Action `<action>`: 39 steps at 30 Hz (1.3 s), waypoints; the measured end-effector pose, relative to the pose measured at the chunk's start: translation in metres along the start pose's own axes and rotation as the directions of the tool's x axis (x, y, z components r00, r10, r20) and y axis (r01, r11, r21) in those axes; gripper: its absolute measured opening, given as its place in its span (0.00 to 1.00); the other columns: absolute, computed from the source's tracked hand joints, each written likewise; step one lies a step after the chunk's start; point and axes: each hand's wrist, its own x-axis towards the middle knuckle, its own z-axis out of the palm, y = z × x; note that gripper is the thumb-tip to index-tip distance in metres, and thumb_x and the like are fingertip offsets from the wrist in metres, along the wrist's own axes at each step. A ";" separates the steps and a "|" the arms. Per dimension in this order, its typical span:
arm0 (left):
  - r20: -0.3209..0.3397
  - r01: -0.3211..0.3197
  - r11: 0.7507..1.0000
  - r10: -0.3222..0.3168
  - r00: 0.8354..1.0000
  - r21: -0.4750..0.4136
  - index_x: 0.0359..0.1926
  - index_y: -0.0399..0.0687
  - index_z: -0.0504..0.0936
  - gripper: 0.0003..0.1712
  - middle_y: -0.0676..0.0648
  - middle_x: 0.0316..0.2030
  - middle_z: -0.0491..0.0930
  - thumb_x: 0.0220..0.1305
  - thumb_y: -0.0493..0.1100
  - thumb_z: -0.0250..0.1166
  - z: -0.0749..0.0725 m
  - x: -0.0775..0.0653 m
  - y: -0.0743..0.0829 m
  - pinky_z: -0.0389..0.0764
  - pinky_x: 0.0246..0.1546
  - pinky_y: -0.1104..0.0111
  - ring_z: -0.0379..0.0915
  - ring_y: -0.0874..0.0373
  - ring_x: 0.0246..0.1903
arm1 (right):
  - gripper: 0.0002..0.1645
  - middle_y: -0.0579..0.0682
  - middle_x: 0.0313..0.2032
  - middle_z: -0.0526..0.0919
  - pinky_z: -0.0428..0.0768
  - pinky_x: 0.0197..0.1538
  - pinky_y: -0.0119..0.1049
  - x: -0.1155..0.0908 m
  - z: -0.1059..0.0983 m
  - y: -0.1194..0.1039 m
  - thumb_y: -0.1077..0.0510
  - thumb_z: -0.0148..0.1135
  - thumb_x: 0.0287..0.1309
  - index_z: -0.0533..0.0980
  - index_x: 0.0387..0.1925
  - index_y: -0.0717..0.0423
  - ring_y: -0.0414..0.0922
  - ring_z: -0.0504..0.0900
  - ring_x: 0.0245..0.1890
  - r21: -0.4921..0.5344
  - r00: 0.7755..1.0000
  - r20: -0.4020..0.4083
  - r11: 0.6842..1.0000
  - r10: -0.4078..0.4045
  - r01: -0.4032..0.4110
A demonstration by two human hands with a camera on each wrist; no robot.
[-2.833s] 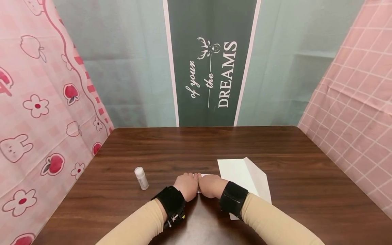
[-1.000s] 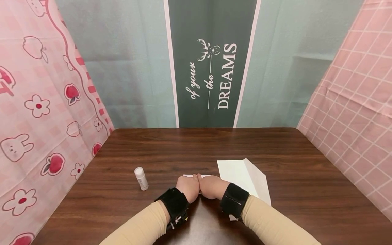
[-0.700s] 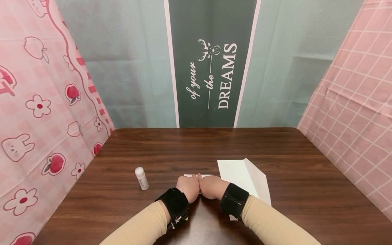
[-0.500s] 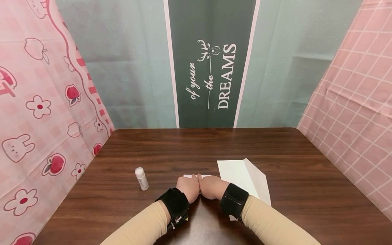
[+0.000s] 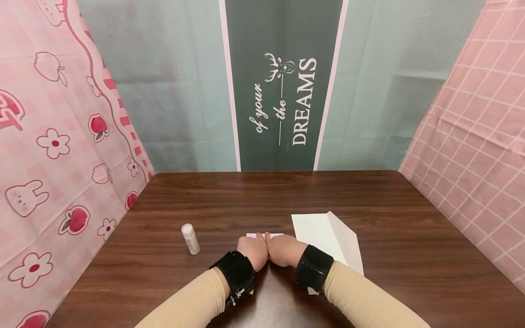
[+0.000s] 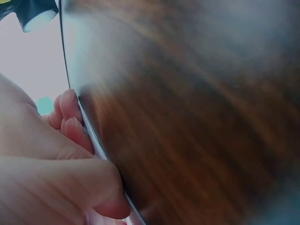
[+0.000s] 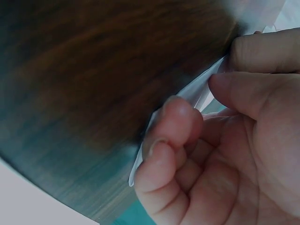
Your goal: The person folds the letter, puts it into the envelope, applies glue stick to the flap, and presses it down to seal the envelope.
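The left hand [image 5: 252, 251] and the right hand [image 5: 283, 249] meet over one small paper [image 7: 196, 90]. Each grip is closed on it: the fingers are curled at its edge, and the wrist views show fingertips set against the white strip. How firmly they press cannot be told.

The small paper lies directly beneath and between the two grips, so neither hand is nearer. In the head view its visible far edge runs left to right, crosswise to the person, and just shows beyond the knuckles. That crosswise line, with one hand on either half, seems the relation that matters most; the rest of the outline is hidden.

To the right of the small paper, near it, is a larger white sheet [image 5: 316, 231], creased lengthwise, with a slanted flap on its far side from the hands. It passes beneath the right wrist strap [image 5: 315, 271], and a corner shows on the near side.

Left of the small paper, well apart, a white capped tube [image 5: 190, 239] appears to stand upright. All of these are on the dark wooden bench [image 5: 205, 196].
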 end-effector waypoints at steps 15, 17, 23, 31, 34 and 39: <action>0.000 0.030 0.999 -0.030 1.000 0.012 0.57 0.39 0.74 0.24 0.47 0.42 0.83 0.62 0.46 0.55 0.000 0.000 0.002 0.75 0.27 0.61 0.78 0.55 0.23 | 0.30 0.56 0.46 0.81 0.73 0.53 0.43 0.003 0.001 0.000 0.51 0.45 0.67 0.61 0.66 0.62 0.48 0.79 0.48 -0.016 1.000 0.002 1.000 0.015 -0.015; -0.001 0.035 0.999 -0.035 0.999 0.017 0.57 0.39 0.74 0.24 0.47 0.40 0.83 0.62 0.46 0.55 -0.001 0.000 0.003 0.75 0.27 0.62 0.77 0.55 0.23 | 0.30 0.56 0.46 0.81 0.73 0.53 0.43 0.002 0.001 0.000 0.52 0.45 0.67 0.61 0.66 0.63 0.48 0.79 0.48 -0.015 1.000 0.002 1.000 0.016 -0.016; 0.002 0.049 0.998 -0.049 0.999 0.027 0.58 0.39 0.74 0.25 0.47 0.38 0.84 0.62 0.46 0.56 -0.002 0.000 0.004 0.74 0.27 0.62 0.77 0.56 0.22 | 0.30 0.56 0.46 0.81 0.73 0.53 0.43 0.002 0.001 0.000 0.52 0.45 0.67 0.61 0.66 0.63 0.48 0.79 0.47 -0.007 1.000 0.003 1.000 0.013 -0.013; -0.004 0.061 0.998 -0.061 0.998 0.007 0.57 0.40 0.75 0.24 0.47 0.34 0.84 0.63 0.46 0.55 -0.001 0.000 0.004 0.74 0.24 0.63 0.76 0.56 0.20 | 0.30 0.56 0.45 0.81 0.74 0.52 0.44 0.002 0.001 0.001 0.52 0.45 0.67 0.61 0.66 0.63 0.50 0.79 0.48 0.012 1.000 0.001 1.000 0.019 -0.019; -0.014 0.061 0.998 -0.061 0.998 0.000 0.57 0.39 0.75 0.24 0.47 0.32 0.84 0.63 0.46 0.55 -0.001 0.000 0.004 0.74 0.23 0.63 0.76 0.56 0.20 | 0.30 0.57 0.45 0.81 0.74 0.51 0.44 0.002 0.000 0.001 0.52 0.45 0.67 0.61 0.66 0.63 0.50 0.79 0.47 0.014 1.000 0.001 1.000 0.017 -0.017; 0.006 0.065 0.998 -0.064 0.998 -0.008 0.58 0.40 0.74 0.24 0.47 0.36 0.84 0.63 0.46 0.55 -0.001 0.001 0.004 0.74 0.23 0.63 0.76 0.56 0.20 | 0.30 0.57 0.45 0.81 0.74 0.52 0.44 0.003 0.000 0.001 0.52 0.46 0.67 0.61 0.66 0.63 0.50 0.79 0.48 0.015 1.000 0.004 1.000 0.019 -0.019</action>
